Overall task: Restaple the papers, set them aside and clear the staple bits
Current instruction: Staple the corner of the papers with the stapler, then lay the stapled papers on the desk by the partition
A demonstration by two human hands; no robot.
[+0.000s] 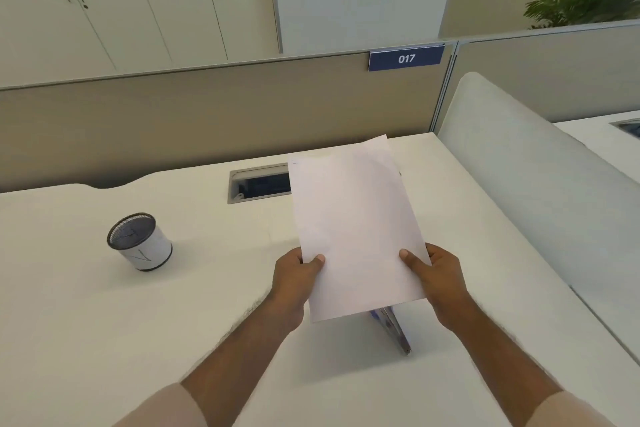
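A stack of white papers [353,218] is held up above the white desk [138,322], tilted a little to the right. My left hand [296,276] pinches its lower left edge with the thumb on top. My right hand [438,282] pinches the lower right edge the same way. A small mark shows at the papers' top left corner. Under the papers' lower edge a blue and silver stapler [394,329] lies on the desk, partly hidden. No staple bits can be made out.
A mesh pen cup [140,241] stands at the left of the desk. A cable hatch [258,184] is set in the desk behind the papers. A beige partition [173,121] runs along the back, and a white divider [540,191] bounds the right.
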